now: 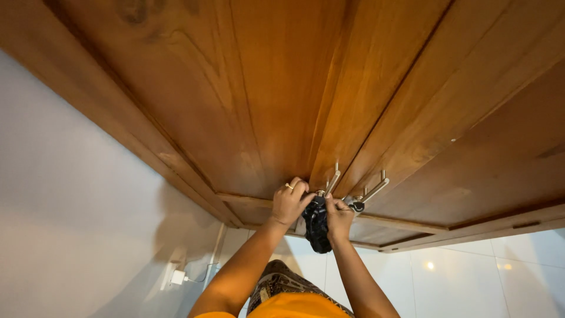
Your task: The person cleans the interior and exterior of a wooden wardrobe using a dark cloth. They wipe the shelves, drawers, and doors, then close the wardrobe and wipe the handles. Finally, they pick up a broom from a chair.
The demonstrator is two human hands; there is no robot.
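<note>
Up close, knobbly black bundle (316, 225), brass-toned keyhole.

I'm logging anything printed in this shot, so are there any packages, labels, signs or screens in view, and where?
None that can be made out.
The wooden wardrobe doors are bare brown panels with silver bar handles.
The black bundle between the left hand and right hand shows no label.
The white charger plugged into the wall at lower left is plain.

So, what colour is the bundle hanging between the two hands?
Black bundle, seen clearest in the head view.
</note>
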